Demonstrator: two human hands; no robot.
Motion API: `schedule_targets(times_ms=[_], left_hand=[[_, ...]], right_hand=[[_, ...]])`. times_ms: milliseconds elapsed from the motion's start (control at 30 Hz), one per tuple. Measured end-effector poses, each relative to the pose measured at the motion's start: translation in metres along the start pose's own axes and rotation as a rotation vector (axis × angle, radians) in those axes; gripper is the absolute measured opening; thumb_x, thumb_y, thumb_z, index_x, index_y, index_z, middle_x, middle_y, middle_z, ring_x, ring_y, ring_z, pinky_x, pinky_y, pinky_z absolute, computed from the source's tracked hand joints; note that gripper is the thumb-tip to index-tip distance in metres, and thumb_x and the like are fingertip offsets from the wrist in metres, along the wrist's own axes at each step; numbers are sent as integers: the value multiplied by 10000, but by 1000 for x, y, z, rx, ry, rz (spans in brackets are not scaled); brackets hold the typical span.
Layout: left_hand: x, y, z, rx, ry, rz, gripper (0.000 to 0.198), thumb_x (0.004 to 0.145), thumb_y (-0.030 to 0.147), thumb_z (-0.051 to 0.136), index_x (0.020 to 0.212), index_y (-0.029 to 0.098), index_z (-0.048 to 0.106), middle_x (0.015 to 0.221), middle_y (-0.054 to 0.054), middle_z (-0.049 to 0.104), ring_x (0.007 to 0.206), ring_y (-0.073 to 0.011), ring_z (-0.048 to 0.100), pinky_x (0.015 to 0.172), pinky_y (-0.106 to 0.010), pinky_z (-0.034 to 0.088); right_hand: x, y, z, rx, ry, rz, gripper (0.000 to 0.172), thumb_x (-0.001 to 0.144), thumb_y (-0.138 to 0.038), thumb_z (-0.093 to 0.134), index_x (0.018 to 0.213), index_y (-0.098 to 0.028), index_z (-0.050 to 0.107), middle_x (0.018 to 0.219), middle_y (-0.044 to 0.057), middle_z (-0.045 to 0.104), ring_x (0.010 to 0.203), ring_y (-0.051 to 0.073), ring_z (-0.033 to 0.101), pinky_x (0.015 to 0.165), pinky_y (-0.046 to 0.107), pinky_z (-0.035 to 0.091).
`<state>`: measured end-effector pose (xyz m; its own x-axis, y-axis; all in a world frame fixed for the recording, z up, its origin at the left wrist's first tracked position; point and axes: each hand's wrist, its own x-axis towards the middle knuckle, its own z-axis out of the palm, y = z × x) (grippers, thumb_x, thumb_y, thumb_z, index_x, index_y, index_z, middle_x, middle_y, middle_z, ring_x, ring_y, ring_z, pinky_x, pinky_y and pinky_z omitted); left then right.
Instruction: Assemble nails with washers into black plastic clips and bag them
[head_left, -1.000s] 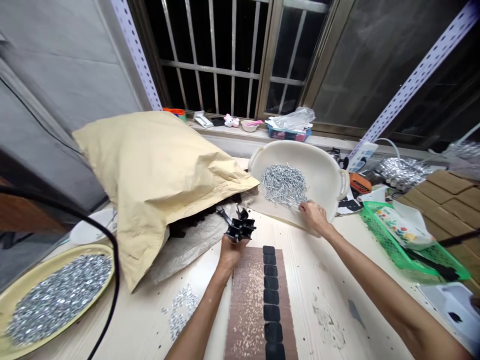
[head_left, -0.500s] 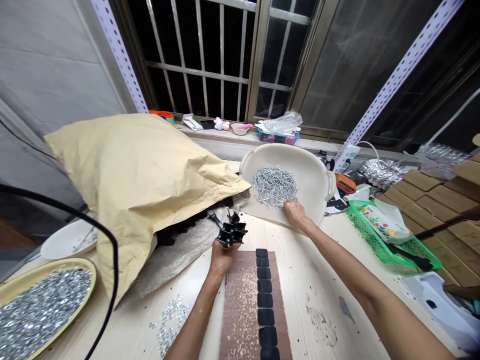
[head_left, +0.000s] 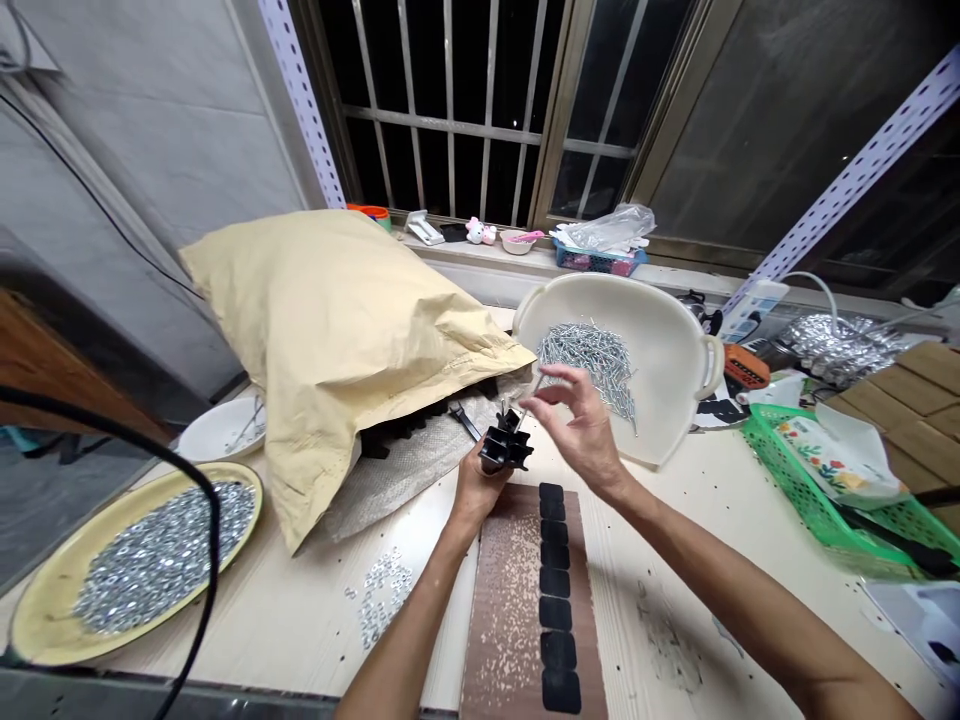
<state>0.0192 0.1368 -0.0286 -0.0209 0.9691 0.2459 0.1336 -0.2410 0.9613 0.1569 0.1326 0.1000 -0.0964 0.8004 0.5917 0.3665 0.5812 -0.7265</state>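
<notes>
My left hand (head_left: 471, 487) is closed round a bunch of black plastic parts (head_left: 505, 450), held upright above the far end of a brown board (head_left: 510, 600). My right hand (head_left: 577, 430) hovers just right of the bunch, thumb and forefinger pinching a thin silver screw (head_left: 532, 392) over the parts. Behind it a white plastic basin (head_left: 667, 340) is tilted toward me with a heap of silver screws (head_left: 589, 355) inside. A column of black rectangular pieces (head_left: 556, 590) lies on the board.
A large tan sack (head_left: 330, 310) lies at left, more black parts spilling from its mouth. A yellow tray of small silver nuts (head_left: 150, 560) sits front left, loose nuts (head_left: 379, 595) on the table. A green basket (head_left: 840, 480) and cardboard boxes stand at right.
My right hand left the screw heap in the basin and came back to the black parts with a screw pinched in it. The left hand kept hold of the bunch.
</notes>
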Motion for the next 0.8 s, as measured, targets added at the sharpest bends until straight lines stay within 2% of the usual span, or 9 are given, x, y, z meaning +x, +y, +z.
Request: schedule_targets(times_ms=[167, 367, 600, 700, 800], left_hand=[[0, -4, 0, 20, -21, 5, 282, 650, 169, 617, 931, 156, 643, 808, -10, 691, 691, -168, 608, 615, -248, 473], [2, -3, 0, 32, -38, 49, 249, 652, 175, 613, 899, 165, 643, 838, -16, 690, 726, -186, 613, 635, -258, 472], [0, 2, 0, 84, -53, 77, 248, 676, 222, 629, 917, 167, 628, 859, -26, 680, 760, -191, 614, 654, -259, 467], [-1, 5, 2, 94, -51, 85, 239, 677, 230, 632, 906, 164, 625, 844, -27, 676, 751, -188, 612, 664, -262, 467], [-2, 8, 2, 93, -48, 117, 235, 670, 220, 632, 898, 167, 626, 855, -28, 675, 762, -186, 611, 689, -268, 470]], right_hand=[[-19, 14, 23, -39, 9, -54, 206, 852, -265, 584, 1050, -248, 529, 959, 23, 622, 836, 149, 631, 807, 363, 517], [-21, 14, 16, -200, -45, -178, 148, 862, -233, 566, 1010, -245, 574, 926, 28, 632, 888, 170, 583, 826, 386, 483], [-27, 24, 17, -160, 59, -99, 139, 870, -230, 544, 1009, -234, 551, 918, 33, 604, 880, 157, 577, 794, 333, 496], [-32, 22, 19, -152, -4, -109, 146, 872, -214, 538, 1016, -230, 553, 924, 36, 604, 873, 155, 578, 786, 327, 496], [-30, 18, 13, -198, -91, -179, 156, 863, -227, 558, 1018, -229, 568, 929, 34, 624, 914, 170, 565, 830, 352, 473]])
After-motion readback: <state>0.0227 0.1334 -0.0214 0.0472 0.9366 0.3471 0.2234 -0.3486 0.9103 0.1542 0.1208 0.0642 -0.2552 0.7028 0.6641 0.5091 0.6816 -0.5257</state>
